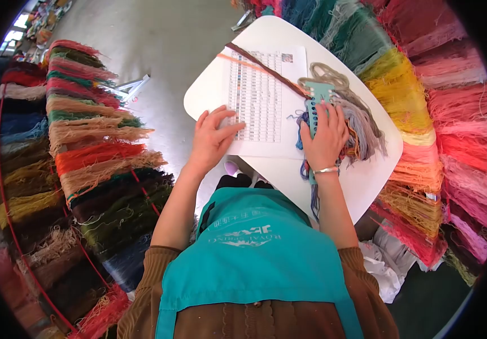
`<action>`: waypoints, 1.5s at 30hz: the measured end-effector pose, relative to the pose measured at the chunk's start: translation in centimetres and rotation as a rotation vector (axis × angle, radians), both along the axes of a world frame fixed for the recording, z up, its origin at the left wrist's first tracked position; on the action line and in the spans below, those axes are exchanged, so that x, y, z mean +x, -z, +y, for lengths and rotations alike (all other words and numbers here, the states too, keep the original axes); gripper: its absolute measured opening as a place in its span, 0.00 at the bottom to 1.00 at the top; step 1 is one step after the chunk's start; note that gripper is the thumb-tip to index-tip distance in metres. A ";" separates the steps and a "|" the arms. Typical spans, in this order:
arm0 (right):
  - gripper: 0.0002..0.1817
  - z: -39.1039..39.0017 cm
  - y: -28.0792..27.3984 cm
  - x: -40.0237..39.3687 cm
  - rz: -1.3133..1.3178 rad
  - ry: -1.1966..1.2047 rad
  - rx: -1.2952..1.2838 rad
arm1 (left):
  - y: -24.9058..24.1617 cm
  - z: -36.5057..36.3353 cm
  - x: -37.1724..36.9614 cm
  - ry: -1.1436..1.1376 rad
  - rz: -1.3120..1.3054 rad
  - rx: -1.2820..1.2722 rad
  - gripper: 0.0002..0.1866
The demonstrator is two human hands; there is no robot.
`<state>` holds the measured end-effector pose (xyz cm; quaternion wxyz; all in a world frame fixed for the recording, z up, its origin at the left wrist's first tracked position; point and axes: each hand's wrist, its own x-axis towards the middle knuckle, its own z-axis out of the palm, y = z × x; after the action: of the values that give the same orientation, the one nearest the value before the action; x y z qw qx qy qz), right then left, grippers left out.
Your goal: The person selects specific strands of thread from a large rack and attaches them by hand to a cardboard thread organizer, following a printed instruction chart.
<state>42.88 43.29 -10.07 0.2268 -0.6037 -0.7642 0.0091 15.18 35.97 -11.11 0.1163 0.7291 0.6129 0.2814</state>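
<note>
My left hand (215,138) rests on the left edge of a printed chart sheet (263,141), its fingers spread and nothing in them. On the right, my right hand (326,137) lies with fingers extended over a teal thread card (318,90) with a row of holes. Grey, blue and brown threads (362,127) hang from the card and fan out beside the hand. A dark brown strand (266,69) runs from the card up across the sheet, with an orange strand (237,60) near it. Both hands are above the white table.
The white table (209,90) has rounded corners. Racks of colored yarn stand close on both sides, with yellow and pink bundles (396,85) at right and tan and red bundles (94,130) at left. White plastic bags (387,274) lie below the table at right.
</note>
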 end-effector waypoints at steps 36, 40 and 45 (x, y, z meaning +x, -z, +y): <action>0.05 -6.0 -9.3 -45.0 0.635 -1.295 -0.412 | -44.9 -26.8 -48.3 -1.054 1.497 -0.134 0.27; 0.05 -6.3 -9.7 -49.4 0.653 -1.435 -0.410 | -46.1 -30.5 -49.7 -1.065 1.567 -0.429 0.18; 0.06 -4.8 -10.1 -54.4 0.624 -1.538 -0.418 | -45.1 -31.4 -50.4 -0.960 1.669 -0.434 0.13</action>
<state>-11.51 38.46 0.00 0.2418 0.0837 -0.8464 0.4670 -35.17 4.53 34.01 -0.3486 0.3305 0.7676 -0.4243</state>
